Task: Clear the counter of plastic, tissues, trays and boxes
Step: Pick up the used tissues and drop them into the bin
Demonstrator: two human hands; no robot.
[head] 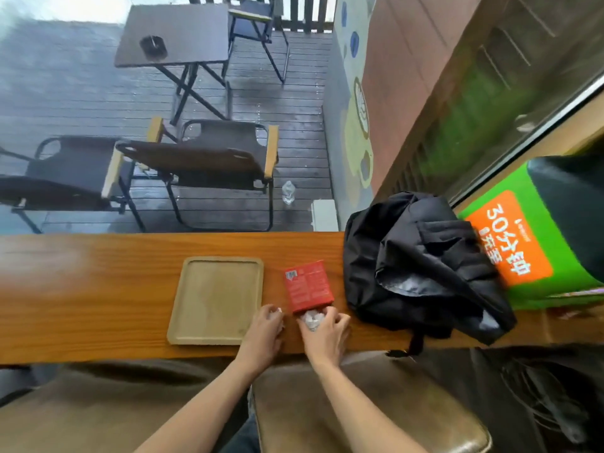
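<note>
A pale wooden tray (215, 299) lies flat on the wooden counter (98, 289), with nothing on it. Right of it lies a red box (307, 286), its near end towards me. My right hand (327, 331) is closed on a crumpled white tissue (312, 319) right at the box's near end. My left hand (266, 325) rests by the tray's near right corner, fingers curled round a small white scrap (277, 310) that is mostly hidden.
A black jacket (421, 273) is heaped on the counter right of the box, hanging over the near edge. Beyond it stands a green and orange box (523, 243). Brown stool seats (359, 410) sit below me. Behind the glass are chairs and a table.
</note>
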